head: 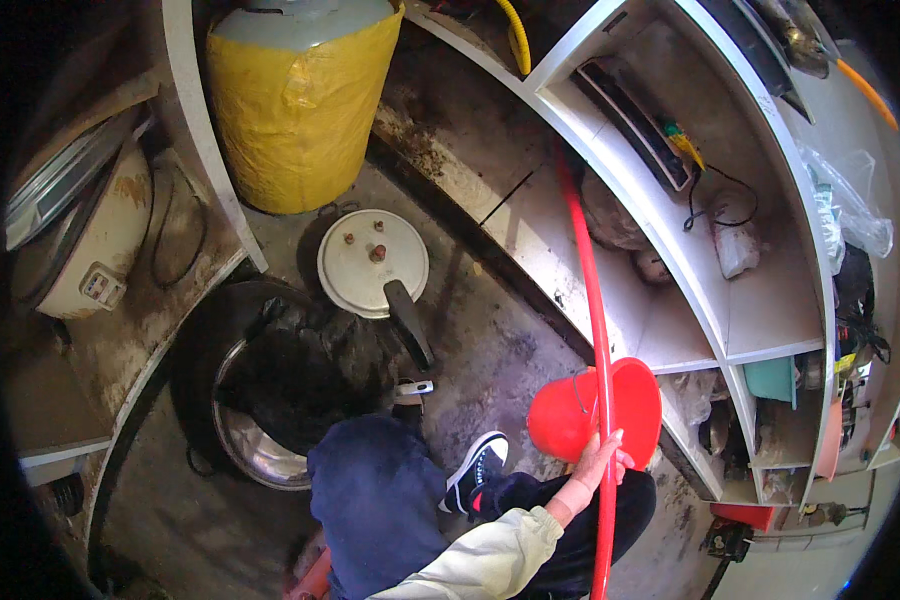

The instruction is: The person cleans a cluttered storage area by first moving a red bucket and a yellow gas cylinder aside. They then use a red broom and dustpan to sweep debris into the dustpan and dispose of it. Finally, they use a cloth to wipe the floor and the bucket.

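Observation:
My right hand (604, 463), at the end of a cream sleeve, is closed around a long red pole (596, 300). The pole runs from low in the shelving down past the bottom edge of the picture. Just beyond the hand a red plastic bucket (566, 412) lies tipped on the floor, with the pole crossing in front of it. My left hand is not clearly seen; part of an arm or hand shows at the bottom edge, mostly hidden by my dark-clothed knee. Before my knees are a metal pot (259, 450) with a black plastic bag (315, 375) over it and a pressure-cooker lid (371, 259).
A gas cylinder in a yellow cover (300, 120) stands at the upper left. White shelving (772, 349) curves along the right, holding a power-corded item, bags and a teal container (771, 379). At the left, a dirty rice cooker (105, 232) sits inside a cabinet.

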Tool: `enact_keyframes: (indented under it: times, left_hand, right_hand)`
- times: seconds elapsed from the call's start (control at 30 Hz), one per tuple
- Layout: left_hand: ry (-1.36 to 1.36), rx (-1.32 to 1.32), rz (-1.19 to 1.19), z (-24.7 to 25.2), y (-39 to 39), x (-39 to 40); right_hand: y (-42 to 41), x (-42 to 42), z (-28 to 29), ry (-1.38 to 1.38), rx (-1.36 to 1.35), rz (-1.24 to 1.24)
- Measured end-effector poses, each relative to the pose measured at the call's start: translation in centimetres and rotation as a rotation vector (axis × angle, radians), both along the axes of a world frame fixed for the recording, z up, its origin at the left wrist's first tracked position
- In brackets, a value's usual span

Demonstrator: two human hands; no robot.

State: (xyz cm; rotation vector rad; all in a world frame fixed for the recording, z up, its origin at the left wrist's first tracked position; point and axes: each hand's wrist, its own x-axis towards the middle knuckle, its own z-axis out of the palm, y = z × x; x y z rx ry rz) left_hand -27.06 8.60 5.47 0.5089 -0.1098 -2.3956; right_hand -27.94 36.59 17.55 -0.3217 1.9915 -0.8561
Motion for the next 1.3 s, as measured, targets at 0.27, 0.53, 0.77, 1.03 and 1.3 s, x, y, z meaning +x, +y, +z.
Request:
enact_keyframes:
  times: [0.27,0.53,0.77,1.03,1.3]
  left_hand:
    - [0.324,0.122,0.138,-2.4,-7.6,3.8]
    - [0.207,-0.048,0.34,-4.0,-17.3,7.5]
    - [0.079,-0.151,0.318,-3.2,-16.6,7.6]
    - [0.32,0.05,-0.16,0.8,-0.2,-2.5]
    - [0.305,-0.053,0.192,3.1,-11.6,-2.9]
  right_hand:
    - [-8.5,4.9,-2.6,-0.029,-0.097,-0.066]
    - [-20.8,5.1,-1.5,-0.192,0.032,0.217]
    - [-18.4,1.7,-2.8,-0.265,0.022,0.242]
    - [2.7,-11.6,4.0,0.706,0.415,0.52]
    - [-15.0,-8.8,7.7,0.739,0.095,0.469]
